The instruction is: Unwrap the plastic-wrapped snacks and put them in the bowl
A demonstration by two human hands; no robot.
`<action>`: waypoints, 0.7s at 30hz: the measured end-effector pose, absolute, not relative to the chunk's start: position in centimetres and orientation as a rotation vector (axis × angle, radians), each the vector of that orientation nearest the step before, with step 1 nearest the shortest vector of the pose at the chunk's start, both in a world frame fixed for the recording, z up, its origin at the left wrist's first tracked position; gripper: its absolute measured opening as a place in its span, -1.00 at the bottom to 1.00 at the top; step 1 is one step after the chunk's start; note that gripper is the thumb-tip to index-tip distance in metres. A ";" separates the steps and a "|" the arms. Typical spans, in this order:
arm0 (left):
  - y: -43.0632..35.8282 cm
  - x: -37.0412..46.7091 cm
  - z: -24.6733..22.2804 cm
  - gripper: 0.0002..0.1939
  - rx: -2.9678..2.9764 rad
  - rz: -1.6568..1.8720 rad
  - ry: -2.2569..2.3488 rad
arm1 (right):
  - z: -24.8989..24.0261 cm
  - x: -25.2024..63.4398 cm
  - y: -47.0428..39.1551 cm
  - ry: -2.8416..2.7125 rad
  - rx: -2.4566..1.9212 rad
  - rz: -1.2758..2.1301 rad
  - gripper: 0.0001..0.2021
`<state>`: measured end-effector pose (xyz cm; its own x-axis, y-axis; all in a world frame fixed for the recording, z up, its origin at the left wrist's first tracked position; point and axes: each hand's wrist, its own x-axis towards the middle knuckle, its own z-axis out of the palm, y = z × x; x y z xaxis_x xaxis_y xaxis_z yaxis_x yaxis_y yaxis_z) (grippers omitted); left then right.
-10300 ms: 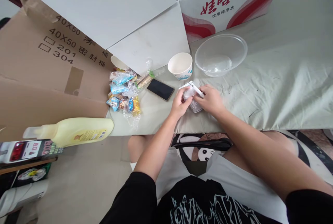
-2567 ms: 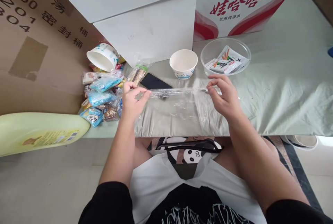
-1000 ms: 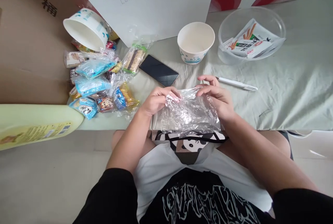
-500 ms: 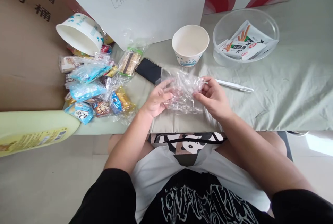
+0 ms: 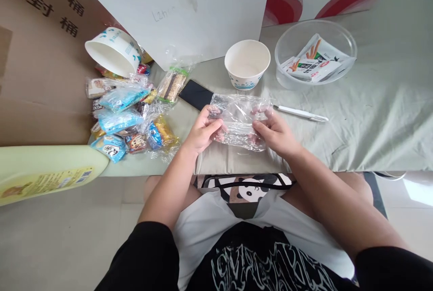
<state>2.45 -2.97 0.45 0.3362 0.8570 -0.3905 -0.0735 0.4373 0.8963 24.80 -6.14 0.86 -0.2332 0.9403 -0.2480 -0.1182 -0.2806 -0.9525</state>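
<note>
1. Gripping clear plastic film (image 5: 238, 117) at both ends: one end pinched in left hand (image 5: 203, 131), the other in right hand (image 5: 279, 133), thumbs on the near face, fingers showing through from behind.
2. Lying directly between the hands, long axis running left to right from one to the other; creased, but spread fairly flat.
3. Equally near to either hand, being in contact with both; held over the near part of the surface (image 5: 372, 133). Cannot tell whether touching it.
4. Overlapping in view the right end of the phone (image 5: 194, 94), just beyond the left hand.
5. Beyond the film, upright and roughly centred between the hands: paper bowl (image 5: 241, 81). Farther right: clear bowl (image 5: 286, 80), with packets (image 5: 316, 63) inside.
6. Just beside the right hand, on its outer side: slim white tool (image 5: 301, 113), long axis also roughly left to right. Contact with the fingers unclear.
</note>
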 end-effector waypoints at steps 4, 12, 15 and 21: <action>-2.5 2.4 0.4 -0.65 0.909 0.830 1.043 | 0.7 25.5 -6.2 -1.106 -1.083 1.582 -0.74; -4.6 2.3 2.2 -0.98 1.302 1.272 1.394 | 0.8 26.2 -6.4 -1.535 -1.424 0.921 -0.78; -6.2 4.6 3.1 -0.78 1.517 1.060 1.409 | 1.0 25.7 -7.0 -1.610 -1.297 0.928 -0.77; -6.4 9.1 3.5 -0.46 1.105 0.801 1.002 | 2.2 25.9 -7.4 -1.292 -0.813 1.376 -0.61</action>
